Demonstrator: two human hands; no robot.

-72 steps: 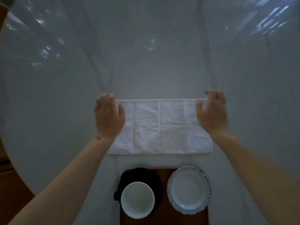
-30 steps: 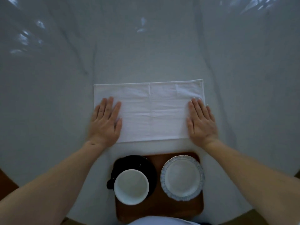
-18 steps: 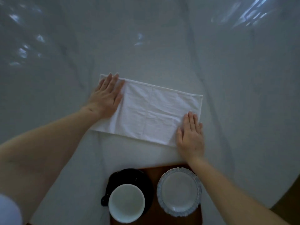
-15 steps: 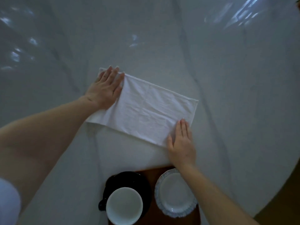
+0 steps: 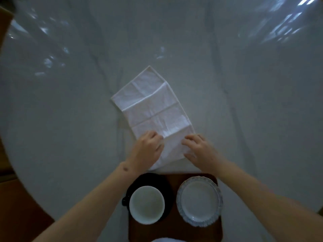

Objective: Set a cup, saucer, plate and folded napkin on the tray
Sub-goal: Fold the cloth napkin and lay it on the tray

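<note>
Just beyond the tray (image 5: 172, 229), on the pale desk (image 5: 70, 119), the white napkin (image 5: 153, 112) is laid out lengthwise, angled away to the left. Its near end is held by both grips: the left hand (image 5: 146, 151) and right hand (image 5: 201, 149) are curled, fingertips pinching the cloth. On the tray, a cup (image 5: 146, 205) is seen on a dark saucer (image 5: 148, 180), beside a plate (image 5: 199, 201). The tray's near edge is cut off.
</note>
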